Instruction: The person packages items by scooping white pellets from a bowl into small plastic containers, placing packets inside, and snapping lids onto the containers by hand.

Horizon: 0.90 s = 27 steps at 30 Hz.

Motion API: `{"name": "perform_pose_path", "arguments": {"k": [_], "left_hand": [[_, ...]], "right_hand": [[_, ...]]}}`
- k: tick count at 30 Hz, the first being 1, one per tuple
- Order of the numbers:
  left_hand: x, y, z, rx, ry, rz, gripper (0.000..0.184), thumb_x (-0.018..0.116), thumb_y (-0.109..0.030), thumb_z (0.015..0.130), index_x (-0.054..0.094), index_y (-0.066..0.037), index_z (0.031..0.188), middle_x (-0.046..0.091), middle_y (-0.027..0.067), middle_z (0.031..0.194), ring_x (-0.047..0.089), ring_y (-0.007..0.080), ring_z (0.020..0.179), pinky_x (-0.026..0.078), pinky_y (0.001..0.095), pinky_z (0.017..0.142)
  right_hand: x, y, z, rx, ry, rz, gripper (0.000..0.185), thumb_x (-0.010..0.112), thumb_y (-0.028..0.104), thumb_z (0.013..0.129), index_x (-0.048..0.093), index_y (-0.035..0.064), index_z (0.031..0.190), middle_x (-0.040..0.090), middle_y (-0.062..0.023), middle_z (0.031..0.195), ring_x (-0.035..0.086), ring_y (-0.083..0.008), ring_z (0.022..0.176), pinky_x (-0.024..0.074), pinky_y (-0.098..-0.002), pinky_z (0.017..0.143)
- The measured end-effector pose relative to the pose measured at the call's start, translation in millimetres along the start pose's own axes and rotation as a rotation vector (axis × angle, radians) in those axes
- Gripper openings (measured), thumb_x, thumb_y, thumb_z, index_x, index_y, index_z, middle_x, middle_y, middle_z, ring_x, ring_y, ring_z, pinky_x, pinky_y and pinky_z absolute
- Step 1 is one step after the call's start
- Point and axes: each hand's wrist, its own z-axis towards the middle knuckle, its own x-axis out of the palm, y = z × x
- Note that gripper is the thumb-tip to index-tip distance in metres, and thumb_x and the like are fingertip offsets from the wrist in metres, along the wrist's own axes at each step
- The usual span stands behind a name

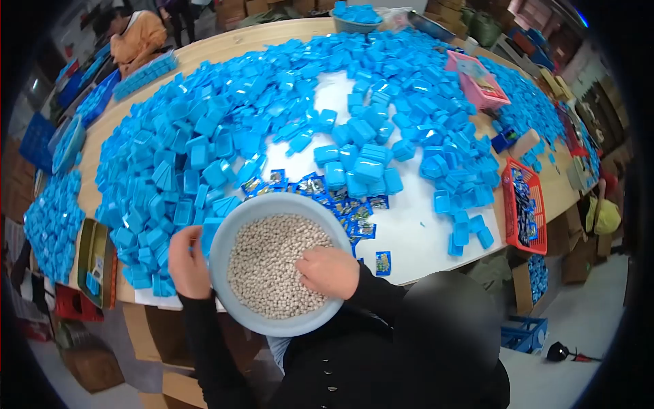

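Observation:
A round grey-blue basin sits at the table's near edge, filled with small off-white pellets. My right hand reaches into the basin from the right, its fingers curled together among the pellets; the fingertips are partly buried. Beside the basin's left rim, my left hand is bent around a small blue plastic box, which the basin's rim partly covers. Just beyond the basin lie several small printed blue packets, with one packet apart to the right.
Heaped blue plastic boxes cover much of the curved table. A red basket of packets and a pink basket stand to the right. A cardboard box is below the table edge. Another person sits at the far left.

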Motion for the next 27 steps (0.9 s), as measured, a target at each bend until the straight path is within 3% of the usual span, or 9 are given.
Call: {"name": "perform_pose_path", "arguments": {"k": [4, 8, 13, 18, 19, 20, 22, 23, 27], "left_hand": [[13.0, 61.7, 23.7, 0.16, 0.15, 0.061, 0.033, 0.058, 0.006, 0.078, 0.061, -0.005, 0.109, 0.061, 0.0081, 0.097, 0.056, 0.0222, 0.08, 0.046, 0.0301, 0.073], [31.0, 92.9, 26.8, 0.074, 0.426, 0.272, 0.033, 0.059, 0.004, 0.077, 0.06, -0.004, 0.108, 0.061, 0.0103, 0.106, 0.057, 0.0266, 0.086, 0.047, 0.0336, 0.079], [38.8, 119.0, 18.4, 0.156, 0.181, 0.297, 0.034, 0.055, 0.002, 0.08, 0.056, -0.003, 0.114, 0.06, 0.0102, 0.102, 0.056, 0.0225, 0.082, 0.049, 0.0308, 0.073], [3.6, 21.6, 4.8, -0.355, -0.066, -0.415, 0.037, 0.046, 0.0, 0.086, 0.052, -0.003, 0.123, 0.058, 0.0099, 0.101, 0.055, 0.0188, 0.075, 0.05, 0.0277, 0.062], [9.2, -1.8, -7.4, -0.335, -0.128, -0.373, 0.039, 0.043, -0.004, 0.089, 0.047, -0.002, 0.128, 0.057, 0.0101, 0.103, 0.054, 0.0166, 0.075, 0.049, 0.0251, 0.055], [13.5, -18.5, -20.1, -0.366, -0.025, -0.46, 0.04, 0.046, 0.0, 0.084, 0.047, -0.002, 0.124, 0.058, 0.0144, 0.104, 0.055, 0.0195, 0.079, 0.05, 0.0292, 0.063], [49.9, -36.7, -47.4, 0.173, 0.025, 0.05, 0.041, 0.047, 0.0, 0.082, 0.049, -0.003, 0.122, 0.059, 0.0177, 0.105, 0.059, 0.0282, 0.084, 0.051, 0.0348, 0.069], [50.9, -64.7, -54.1, -0.049, 0.251, -0.133, 0.041, 0.05, -0.001, 0.08, 0.051, -0.002, 0.12, 0.059, 0.0201, 0.105, 0.06, 0.0358, 0.09, 0.049, 0.0389, 0.075], [56.0, -79.8, -59.4, -0.008, 0.308, -0.042, 0.039, 0.056, -0.003, 0.079, 0.052, -0.003, 0.118, 0.059, 0.0181, 0.104, 0.06, 0.0365, 0.091, 0.049, 0.0389, 0.075]], "right_hand": [[0.0, 0.4, -1.8, 0.01, -0.036, 0.0, 0.012, 0.061, 0.019, 0.081, 0.059, 0.0071, 0.082, 0.058, -0.0089, 0.083, 0.061, -0.0283, 0.079, 0.05, -0.0365, 0.071], [0.9, 2.0, -0.7, 0.036, 0.019, 0.001, 0.011, 0.06, 0.018, 0.082, 0.059, 0.0073, 0.083, 0.06, -0.0093, 0.086, 0.062, -0.0286, 0.079, 0.05, -0.0368, 0.071], [3.3, -1.5, -1.0, 0.003, 0.026, 0.018, 0.013, 0.06, 0.019, 0.084, 0.06, 0.0067, 0.09, 0.059, -0.0101, 0.084, 0.06, -0.0297, 0.076, 0.05, -0.0366, 0.071], [-6.4, -1.9, 4.9, -0.084, -0.231, 0.192, 0.022, 0.059, 0.018, 0.089, 0.06, 0.0039, 0.106, 0.061, -0.0084, 0.087, 0.061, -0.0235, 0.075, 0.0502, -0.0312, 0.069], [-9.3, 1.4, 5.3, -0.1, -0.214, 0.213, 0.022, 0.059, 0.018, 0.089, 0.06, 0.0039, 0.106, 0.061, -0.0084, 0.087, 0.061, -0.0235, 0.075, 0.0502, -0.0312, 0.069], [-14.7, 5.6, 5.0, 0.0, -0.154, 0.492, 0.024, 0.058, 0.017, 0.09, 0.059, 0.0034, 0.109, 0.061, -0.0081, 0.089, 0.06, -0.0215, 0.076, 0.0501, -0.0297, 0.068], [-27.2, 9.9, 7.7, 0.21, -0.003, 1.027, 0.029, 0.058, 0.016, 0.092, 0.057, 0.0025, 0.117, 0.061, -0.0075, 0.093, 0.06, -0.0175, 0.077, 0.0498, -0.0267, 0.067], [-30.3, 9.3, 9.5, 0.329, 0.08, 1.28, 0.031, 0.057, 0.016, 0.093, 0.056, 0.002, 0.12, 0.061, -0.0072, 0.094, 0.06, -0.0155, 0.078, 0.0497, -0.0252, 0.067], [-19.5, 1.7, 8.9, 0.279, 0.128, 1.26, 0.031, 0.056, 0.018, 0.094, 0.056, 0.0011, 0.12, 0.063, -0.0062, 0.094, 0.059, -0.0114, 0.076, 0.0487, -0.0236, 0.068]]}}
